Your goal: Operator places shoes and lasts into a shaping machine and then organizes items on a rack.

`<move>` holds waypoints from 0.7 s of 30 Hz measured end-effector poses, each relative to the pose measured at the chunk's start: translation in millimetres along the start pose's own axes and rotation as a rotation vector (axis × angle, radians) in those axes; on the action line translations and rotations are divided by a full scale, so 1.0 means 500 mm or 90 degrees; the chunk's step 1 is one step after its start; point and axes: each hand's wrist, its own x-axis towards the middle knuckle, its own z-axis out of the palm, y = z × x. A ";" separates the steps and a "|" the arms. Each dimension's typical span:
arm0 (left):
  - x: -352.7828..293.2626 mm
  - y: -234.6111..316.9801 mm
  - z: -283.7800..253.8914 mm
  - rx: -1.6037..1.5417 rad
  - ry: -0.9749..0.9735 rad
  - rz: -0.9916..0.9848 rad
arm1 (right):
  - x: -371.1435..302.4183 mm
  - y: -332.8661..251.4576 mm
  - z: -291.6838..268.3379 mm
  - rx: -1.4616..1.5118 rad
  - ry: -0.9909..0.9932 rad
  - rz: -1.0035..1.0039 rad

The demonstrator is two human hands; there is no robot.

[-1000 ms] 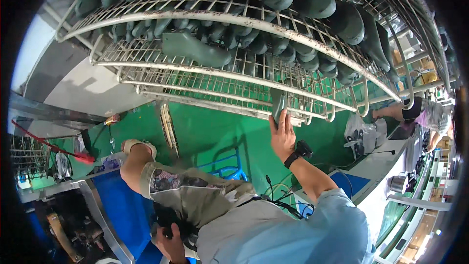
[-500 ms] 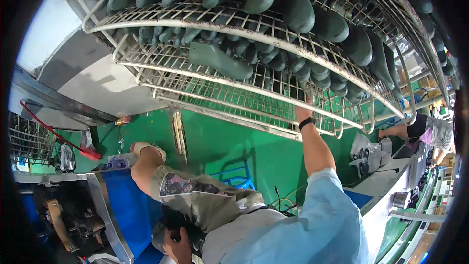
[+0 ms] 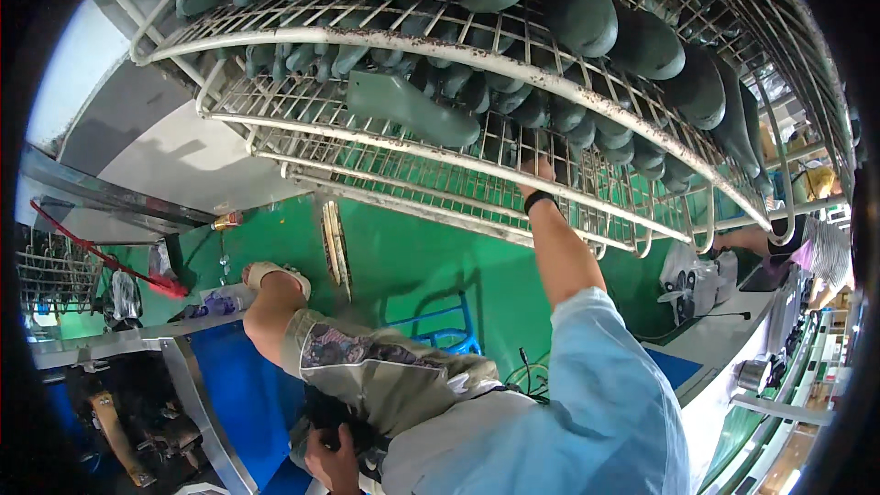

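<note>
Dark green shoe lasts fill the upper shelves of a white wire rack. One last lies sideways at the front of a lower shelf. My right hand reaches into that lower shelf, beside the dark lasts and to the right of the sideways one. Wires and shadow hide its fingers, so its grip does not show. Low by my body, my left hand has its thumb and fingers curled at a black and grey thing, whose kind I cannot make out.
A blue stool stands on the green floor below the rack. To the left is a machine bench with a blue panel. Plastic bags sit by a white bench at the right, near another person.
My right hand has moved left and a little deeper into the lower shelf. The view has shifted slightly, and the left hand stays low by my body.
</note>
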 end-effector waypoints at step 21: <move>-0.062 -0.021 -0.009 0.031 0.132 -0.032 | -0.471 -0.348 -0.442 -0.174 0.021 -0.429</move>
